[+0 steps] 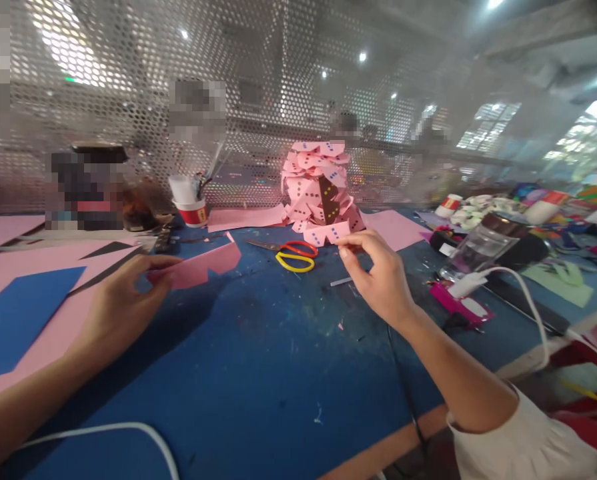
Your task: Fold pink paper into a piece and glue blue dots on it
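Between the thumb and fingers of my left hand (131,287) is a folded pink paper piece (203,263) with a notch in its lower edge, held above the blue work surface (258,373). My right hand (378,273) pinches the right end of another pink paper piece (323,235), marked with blue dots, at the foot of the pile. That pile of dotted pink paper pieces (305,180) rises against the perforated metal screen, with one dark brown piece (328,200) among them. Scissors (295,262) with red and yellow handles lie between my hands.
Pink sheets (53,257) and a blue sheet (28,313) lie at left. A red and white cup (191,210) holds tools at the back. At right are a clear jar (478,247), a magenta device (461,307) and a white cable (528,307). A perforated screen (258,100) stands behind.
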